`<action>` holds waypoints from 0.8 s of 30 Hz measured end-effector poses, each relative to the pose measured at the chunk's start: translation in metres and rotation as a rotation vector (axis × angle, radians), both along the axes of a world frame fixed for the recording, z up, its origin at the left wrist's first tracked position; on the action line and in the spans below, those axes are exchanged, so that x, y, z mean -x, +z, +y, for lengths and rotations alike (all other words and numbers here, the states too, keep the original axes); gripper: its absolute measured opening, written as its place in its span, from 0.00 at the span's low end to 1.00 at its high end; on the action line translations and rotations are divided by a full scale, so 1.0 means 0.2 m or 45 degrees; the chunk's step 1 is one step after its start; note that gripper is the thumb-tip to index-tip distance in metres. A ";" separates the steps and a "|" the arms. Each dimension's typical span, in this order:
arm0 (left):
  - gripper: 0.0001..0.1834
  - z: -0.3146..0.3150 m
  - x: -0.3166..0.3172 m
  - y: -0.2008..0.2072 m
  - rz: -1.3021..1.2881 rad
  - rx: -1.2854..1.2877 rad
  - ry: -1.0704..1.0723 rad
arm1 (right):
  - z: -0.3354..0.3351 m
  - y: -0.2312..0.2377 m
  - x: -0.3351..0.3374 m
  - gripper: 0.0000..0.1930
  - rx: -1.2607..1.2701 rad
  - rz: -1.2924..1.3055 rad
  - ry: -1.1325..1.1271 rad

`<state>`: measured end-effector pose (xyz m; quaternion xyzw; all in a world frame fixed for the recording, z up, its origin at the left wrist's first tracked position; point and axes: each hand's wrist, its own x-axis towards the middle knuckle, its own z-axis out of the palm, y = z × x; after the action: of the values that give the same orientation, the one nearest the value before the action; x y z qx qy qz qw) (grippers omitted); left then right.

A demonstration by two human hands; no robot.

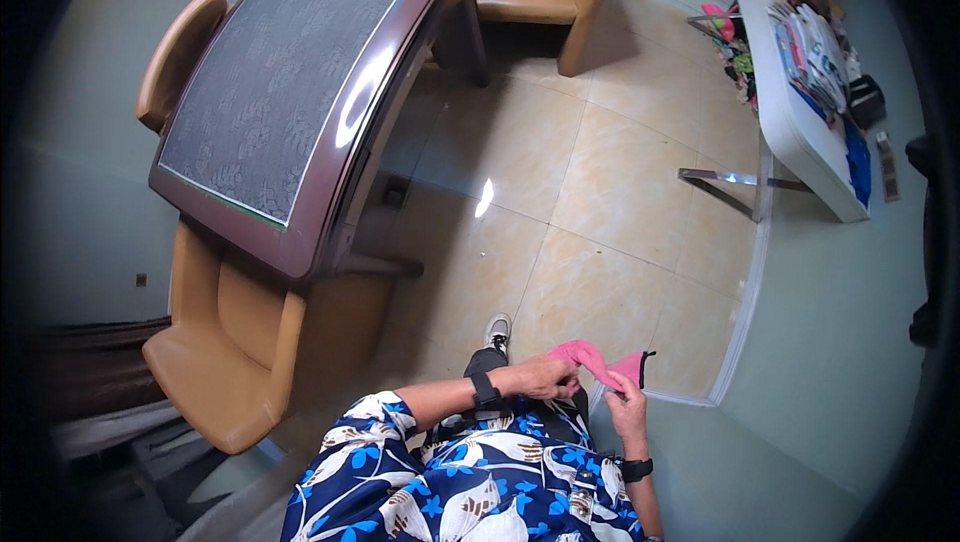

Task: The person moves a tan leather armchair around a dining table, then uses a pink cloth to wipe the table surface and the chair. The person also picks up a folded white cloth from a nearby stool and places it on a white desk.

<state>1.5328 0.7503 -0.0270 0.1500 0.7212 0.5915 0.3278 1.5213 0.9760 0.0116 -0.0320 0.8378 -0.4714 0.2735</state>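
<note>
Pink cloth [592,360] hangs stretched between my left hand [545,378] and right hand [628,406], fingers of both pinching its edges above my lap, so I judge straightening underway, regripping corners next.

i'm holding a small pink cloth piece [597,361] with dark trim on its right edge; it's lying bunched and stretching between my hands, hanging above the tiled floor.

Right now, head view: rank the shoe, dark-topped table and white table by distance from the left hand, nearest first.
From the left hand:
1. Shoe, just above it on the floor.
2. Dark-topped table, upper left.
3. White table, far upper right, cluttered.
</note>
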 end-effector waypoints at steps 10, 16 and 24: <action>0.11 0.11 0.55 0.19 0.008 -0.011 0.400 | -0.07 0.00 0.72 0.15 0.202 -0.063 0.524; 0.13 0.13 0.68 0.09 -0.227 -0.087 0.725 | -0.01 -0.10 0.96 0.10 0.149 -0.256 0.630; 0.11 -0.32 0.53 -0.16 -0.870 -0.401 1.816 | -0.06 -0.22 1.20 0.08 0.193 -0.330 0.485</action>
<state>1.4275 0.6865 -0.0582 -0.4911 0.4115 0.7662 0.0488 1.2822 0.9646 -0.0333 -0.1492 0.7369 -0.4729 0.4594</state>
